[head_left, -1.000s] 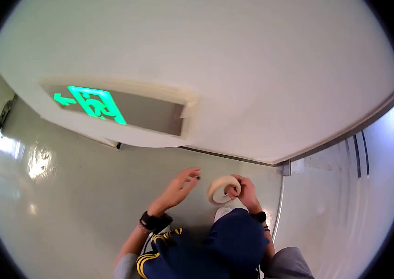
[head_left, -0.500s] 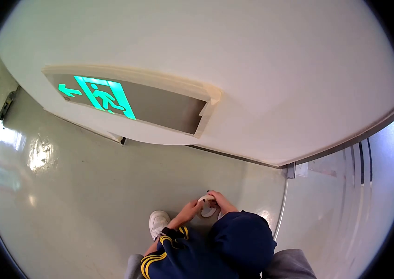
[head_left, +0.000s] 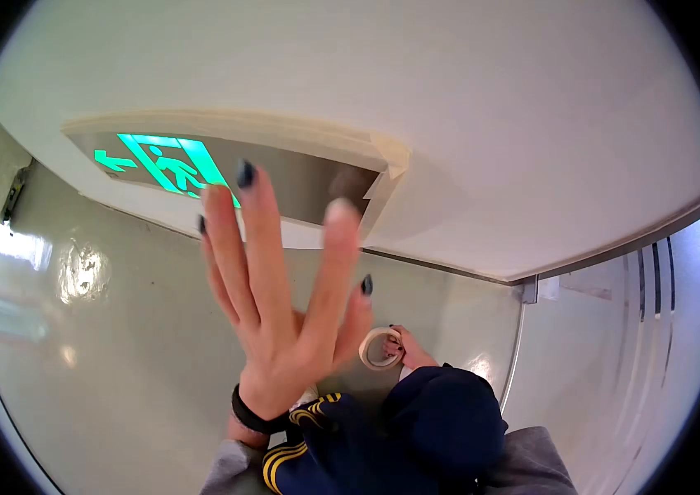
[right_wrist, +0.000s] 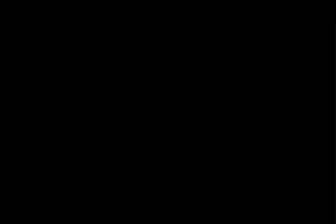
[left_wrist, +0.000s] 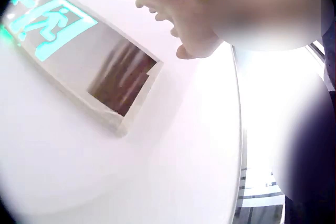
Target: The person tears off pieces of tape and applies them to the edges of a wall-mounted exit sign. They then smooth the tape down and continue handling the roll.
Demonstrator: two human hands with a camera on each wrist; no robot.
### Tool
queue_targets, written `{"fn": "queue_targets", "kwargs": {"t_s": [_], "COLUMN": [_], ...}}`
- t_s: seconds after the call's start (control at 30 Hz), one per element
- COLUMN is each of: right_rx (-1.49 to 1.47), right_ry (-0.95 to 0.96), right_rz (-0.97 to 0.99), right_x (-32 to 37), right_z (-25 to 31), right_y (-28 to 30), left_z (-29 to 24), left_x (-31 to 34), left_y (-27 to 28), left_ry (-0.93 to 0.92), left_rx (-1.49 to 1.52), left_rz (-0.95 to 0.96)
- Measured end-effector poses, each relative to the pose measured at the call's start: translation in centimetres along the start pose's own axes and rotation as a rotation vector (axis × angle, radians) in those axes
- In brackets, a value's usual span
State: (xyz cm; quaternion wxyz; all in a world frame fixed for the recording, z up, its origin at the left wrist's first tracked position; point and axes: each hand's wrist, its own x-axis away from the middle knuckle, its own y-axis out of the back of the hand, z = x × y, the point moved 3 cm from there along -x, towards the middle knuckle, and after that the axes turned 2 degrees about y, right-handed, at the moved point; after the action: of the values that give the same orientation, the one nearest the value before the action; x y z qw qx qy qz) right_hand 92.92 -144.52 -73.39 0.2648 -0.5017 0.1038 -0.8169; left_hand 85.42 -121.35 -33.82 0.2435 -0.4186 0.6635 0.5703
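My left hand (head_left: 280, 330) is raised in front of the wall with its fingers straight and spread, holding nothing visible. It overlaps the lit exit sign (head_left: 292, 177) in the head view. In the left wrist view the same hand (left_wrist: 181, 8) shows beside the sign, near its taped end. Masking tape (head_left: 234, 128) frames the sign's upper and right edges, with a loose flap at the right corner. Lower down, my right hand (head_left: 413, 351) grips a roll of masking tape (head_left: 366, 340), fingers through its ring. The right wrist view is black.
A white curved wall (head_left: 532, 124) fills the upper part of the head view. Below it runs a shiny grey-green floor (head_left: 135, 346). A glass panel (head_left: 606, 355) with dark stripes stands at the right, beside a metal fitting (head_left: 530, 290).
The hands came together at the tape roll, then parted. My left hand rose up toward the sign with its fingers spread. My right hand kept hold of the roll down low.
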Motion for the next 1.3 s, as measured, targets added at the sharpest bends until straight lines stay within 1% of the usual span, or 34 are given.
{"fn": "queue_targets", "kwargs": {"t_s": [0.07, 0.1, 0.17, 0.23, 0.33, 0.4, 0.43, 0.5, 0.53, 0.57, 0.6, 0.63, 0.67, 0.7, 0.73, 0.77, 0.8, 0.83, 0.87, 0.9, 0.93, 0.97, 1.0, 1.03, 1.1, 1.13, 1.17, 1.2, 1.23, 1.27, 1.3], "right_rx": [-0.007, -0.011, -0.053, -0.054, -0.042, -0.032, -0.009, 0.017, -0.041, -0.099, -0.097, 0.186, 0.461, 0.497, 0.53, 0.52, 0.588, 0.659, 0.66, 0.758, 0.859, 0.867, 0.836, 0.786, 0.707, 0.538, 0.377, 0.373, 0.436, 0.498, 0.561], "right_ry": [-0.009, -0.001, -0.048, -0.06, -0.068, -0.061, -0.044, -0.022, -0.001, 0.018, 0.018, 0.104, 0.176, 0.206, 0.242, 0.246, 0.364, 0.482, 0.481, 0.515, 0.542, 0.527, 0.486, 0.449, 0.426, 0.365, 0.302, 0.302, 0.37, 0.436, 0.499], "right_rz": [0.126, 0.127, 0.18, 0.164, 0.158, 0.166, 0.175, 0.175, 0.339, 0.502, 0.491, 0.319, 0.137, 0.144, 0.154, 0.138, 0.135, 0.138, 0.135, 0.214, 0.298, 0.307, 0.42, 0.531, 0.566, 0.69, 0.812, 0.824, 0.926, 1.033, 1.142], "right_x": [-0.7, -1.0, -1.3, -2.6, -3.0, -2.7, -2.4, -1.9, -1.7, -1.5, -0.9, 0.3, 2.0, 3.9, 5.6, 6.6, 7.6, 8.1, 8.0, 7.7, 7.8, 8.1, 8.9, 9.6, 10.4, 11.0, 11.6, 12.0, 12.5, 13.0, 13.3], "right_z": [-0.4, -0.4, -0.8, -1.9, -2.4, -2.1, -1.8, -1.4, -1.0, -0.8, 0.0, 1.8, 3.6, 5.8, 7.8, 8.9, 10.1, 11.0, 11.4, 11.8, 12.2, 12.7, 13.1, 13.3, 12.9, 12.7, 12.9, 12.8, 12.5, 12.1, 11.6], "right_y": [0.4, 0.6, 0.9, 1.8, 2.2, 1.8, 1.6, 2.0, 2.1, 2.3, 1.9, 0.7, -0.7, -3.3, -6.1, -8.4, -10.7, -12.2, -12.9, -13.9, -15.1, -16.2, -18.2, -19.8, -21.5, -22.6, -23.4, -24.2, -25.2, -26.1, -27.4], "left_z": [0.0, -0.1, 0.1, 0.3, 0.5, -0.1, 0.1, 0.6, 1.1, 1.7, 2.3, 3.0, 3.8, 4.3, 4.7, 5.7, 6.3, 6.3, 6.2, 6.1, 6.0, 5.9, 6.0, 6.3, 6.9, 6.9, 7.3, 8.1, 8.8, 8.3, 8.6], "left_x": [-1.5, -1.6, -1.5, -1.3, -1.3, -1.3, -0.9, 0.8, 2.0, 3.7, 5.2, 6.2, 7.2, 8.6, 10.0, 11.3, 12.7, 13.5, 14.4, 15.0, 15.0, 15.2, 15.5, 15.8, 16.2, 15.9, 16.4, 17.4, 18.2, 17.0, 17.3], "left_y": [-0.3, -0.6, -1.7, -2.2, -2.4, -2.0, -2.1, -2.9, -3.1, -3.5, -4.0, -4.2, -4.4, -4.5, -4.8, -6.2, -7.3, -7.4, -7.5, -7.4, -6.7, -6.0, -5.3, -4.8, -3.5, -2.7, -2.5, -2.4, -2.2, -1.3, -1.6], "left_ry": [-0.124, -0.131, -0.052, -0.039, -0.057, -0.126, -0.123, -0.218, -0.211, -0.243, -0.277, -0.273, -0.184, -0.085, -0.086, 0.201, 0.503, 0.499, 0.527, 0.559, 0.571, 0.697, 0.829, 0.849, 0.968, 0.992, 0.992, 1.14, 1.288, 1.66, 1.664], "left_rx": [-0.153, -0.149, -0.202, -0.208, -0.288, -0.489, -0.487, -0.507, -0.5, -0.436, -0.37, -0.354, -0.03, 0.299, 0.322, 0.698, 1.063, 1.068, 1.095, 1.118, 1.118, 1.243, 1.36, 1.345, 1.576, 1.589, 1.573, 1.731, 1.877, 1.798, 1.779], "left_rz": [-0.01, -0.014, 0.11, 0.116, 0.07, 0.028, 0.032, -0.021, -0.024, 0.057, 0.139, 0.148, 0.268, 0.394, 0.418, 0.654, 0.878, 0.88, 0.949, 1.013, 1.006, 0.957, 0.903, 0.912, 0.836, 0.713, 0.719, 0.542, 0.342, 0.101, 0.079]}}
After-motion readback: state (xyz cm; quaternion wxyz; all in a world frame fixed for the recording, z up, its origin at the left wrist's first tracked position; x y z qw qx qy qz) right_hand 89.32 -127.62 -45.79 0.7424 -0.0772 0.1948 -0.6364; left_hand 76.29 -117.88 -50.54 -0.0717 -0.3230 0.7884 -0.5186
